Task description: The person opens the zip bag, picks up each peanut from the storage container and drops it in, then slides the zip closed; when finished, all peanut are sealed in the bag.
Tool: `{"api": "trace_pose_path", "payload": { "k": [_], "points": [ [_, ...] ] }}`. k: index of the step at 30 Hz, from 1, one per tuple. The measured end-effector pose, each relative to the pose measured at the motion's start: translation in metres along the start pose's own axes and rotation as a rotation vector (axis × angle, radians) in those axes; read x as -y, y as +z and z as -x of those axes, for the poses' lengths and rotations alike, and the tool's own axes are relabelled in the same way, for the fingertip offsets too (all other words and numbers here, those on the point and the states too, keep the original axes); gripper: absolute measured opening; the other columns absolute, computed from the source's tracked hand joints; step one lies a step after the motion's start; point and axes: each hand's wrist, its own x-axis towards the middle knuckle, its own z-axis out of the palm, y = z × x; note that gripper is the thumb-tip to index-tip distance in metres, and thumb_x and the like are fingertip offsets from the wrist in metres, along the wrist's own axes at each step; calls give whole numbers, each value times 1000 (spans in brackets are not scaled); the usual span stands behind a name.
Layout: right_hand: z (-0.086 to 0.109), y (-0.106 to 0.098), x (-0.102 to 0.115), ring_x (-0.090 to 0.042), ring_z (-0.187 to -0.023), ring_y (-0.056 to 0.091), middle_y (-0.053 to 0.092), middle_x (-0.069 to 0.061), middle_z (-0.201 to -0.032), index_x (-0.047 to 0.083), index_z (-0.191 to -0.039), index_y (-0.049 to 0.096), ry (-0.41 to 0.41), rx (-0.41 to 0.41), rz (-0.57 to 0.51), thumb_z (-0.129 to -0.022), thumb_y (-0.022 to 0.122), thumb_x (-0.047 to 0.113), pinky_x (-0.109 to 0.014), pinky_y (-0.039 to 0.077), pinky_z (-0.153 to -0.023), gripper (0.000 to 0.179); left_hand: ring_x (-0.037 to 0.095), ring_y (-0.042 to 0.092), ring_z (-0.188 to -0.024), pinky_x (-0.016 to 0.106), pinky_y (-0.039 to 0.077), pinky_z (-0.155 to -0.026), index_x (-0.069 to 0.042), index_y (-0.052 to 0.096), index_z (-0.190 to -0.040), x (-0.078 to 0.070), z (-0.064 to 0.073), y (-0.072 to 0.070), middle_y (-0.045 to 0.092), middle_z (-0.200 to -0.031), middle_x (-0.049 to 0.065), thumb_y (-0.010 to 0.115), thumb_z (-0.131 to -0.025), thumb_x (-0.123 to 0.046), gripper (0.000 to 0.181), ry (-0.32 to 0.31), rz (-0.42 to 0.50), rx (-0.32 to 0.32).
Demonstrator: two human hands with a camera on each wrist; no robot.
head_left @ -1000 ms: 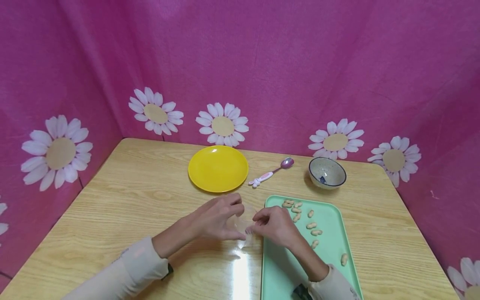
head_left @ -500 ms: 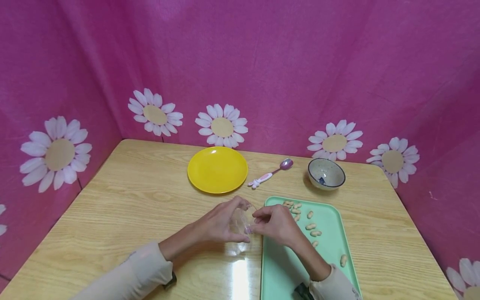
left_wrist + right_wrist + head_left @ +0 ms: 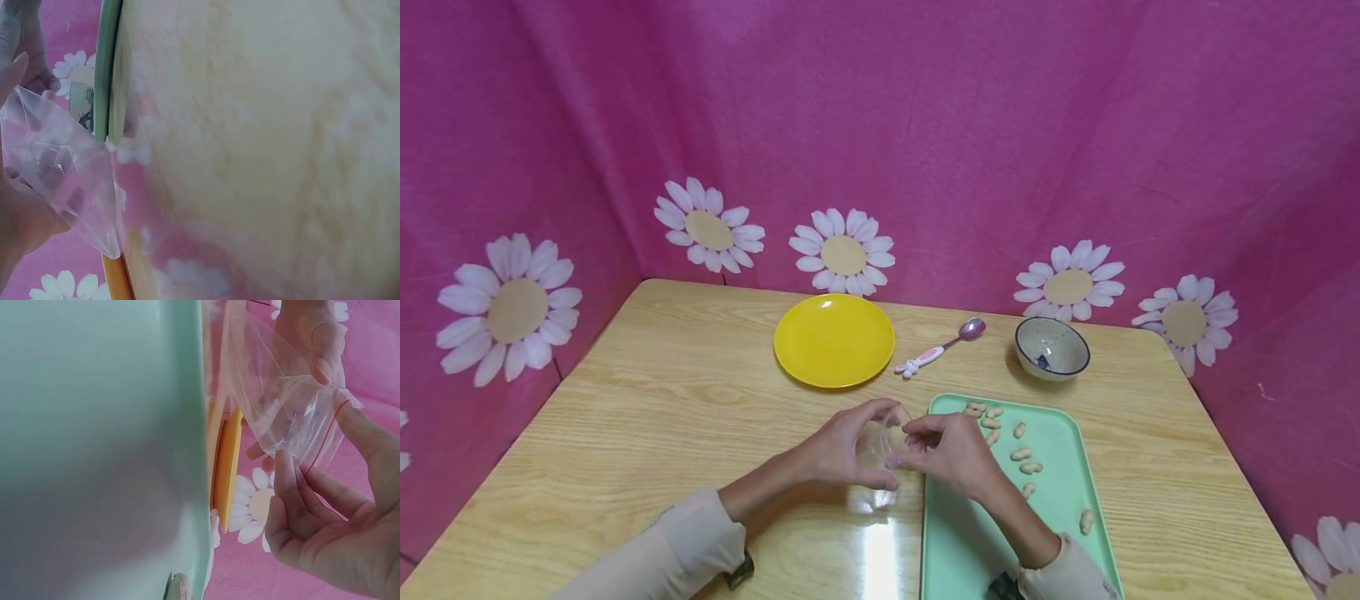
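Note:
A clear zip-lock bag (image 3: 872,446) hangs between the two hands, above the table beside the green tray. Its red zip line (image 3: 326,439) shows in the right wrist view. My left hand (image 3: 842,448) curves its thumb and fingers round the bag from the left. At the zip end, the thumb and fingers of my right hand (image 3: 951,450) hold the bag near its mouth. The left wrist view shows the clear bag (image 3: 69,181) spread out and see-through. Whether the mouth stands apart cannot be made out.
Several peanuts (image 3: 1021,454) lie on the green tray (image 3: 1060,542). Farther back are a yellow plate (image 3: 835,340), a spoon with a rabbit handle (image 3: 925,358) and a blue-rimmed bowl (image 3: 1051,348). A pink flowered cloth (image 3: 940,150) stands behind the wooden table (image 3: 700,367).
The left hand has shifted slightly right and turned, so more of the bag shows and looks fuller. The right hand keeps its place at the bag's edge.

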Motion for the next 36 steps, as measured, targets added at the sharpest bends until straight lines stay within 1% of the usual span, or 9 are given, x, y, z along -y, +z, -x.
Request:
{"api": "trace_pose_path", "payload": {
  "k": [5,9,13,18,21,25,28,33,36],
  "points": [
    [1,0,-1,-7,-67,61,69,3,-72,4,-95,75,-25,-10,-14,-64,86,32,-18,50,-63,43,18,52,-122,46,38,-107,-10,36,-140,2,0,2,60,-124,0,86,-65,-36,94,46,20,-4],
    [3,-1,-4,-9,-70,62,70,0,-77,5,-98,74,-60,19,-16,-68,84,33,-22,53,-66,42,16,55,-118,45,40,-105,-10,38,-138,4,0,2,60,-119,-1,87,-65,-33,91,72,28,-20],
    [5,-6,-9,-11,-76,65,71,-1,-86,9,-102,73,-95,65,-11,-73,81,33,-25,55,-70,39,15,55,-116,43,41,-103,-11,38,-137,5,0,1,61,-117,-1,86,-66,-33,89,62,31,-13],
    [6,-21,-16,-18,-85,69,72,-7,-95,8,-105,71,-125,89,11,-77,78,27,-25,54,-71,35,14,54,-113,42,40,-103,-12,39,-138,7,0,-1,61,-117,-2,86,-67,-33,88,17,21,1],
    [3,-35,-22,-20,-87,68,71,-10,-99,7,-107,70,-99,78,52,-77,78,24,-27,54,-72,35,14,53,-114,41,40,-104,-13,39,-138,8,0,-4,60,-117,-2,86,-67,-32,87,-3,24,6],
    [-1,-53,-33,-21,-90,67,70,-11,-100,6,-107,70,-48,49,108,-79,77,20,-34,54,-75,32,15,52,-116,43,39,-104,-13,38,-138,9,0,-8,59,-118,-1,85,-68,-31,87,1,37,13],
    [-6,-65,-43,-24,-91,66,70,-12,-100,4,-106,69,-40,36,139,-80,75,14,-35,55,-76,29,16,52,-117,44,39,-105,-13,38,-139,9,0,-10,59,-119,0,85,-68,-31,87,-5,42,19],
    [-18,-73,-61,-22,-87,65,70,-11,-96,2,-103,70,-13,21,189,-82,72,8,-32,55,-72,22,16,51,-118,44,37,-106,-16,39,-139,11,2,-13,59,-120,1,86,-67,-29,87,-48,46,28],
    [-25,-73,-71,-19,-82,64,70,-9,-90,4,-98,72,12,5,200,-83,71,7,-31,54,-69,16,18,51,-119,45,37,-106,-15,39,-139,12,2,-14,59,-121,2,86,-67,-28,87,-54,45,32]
  ]
}}
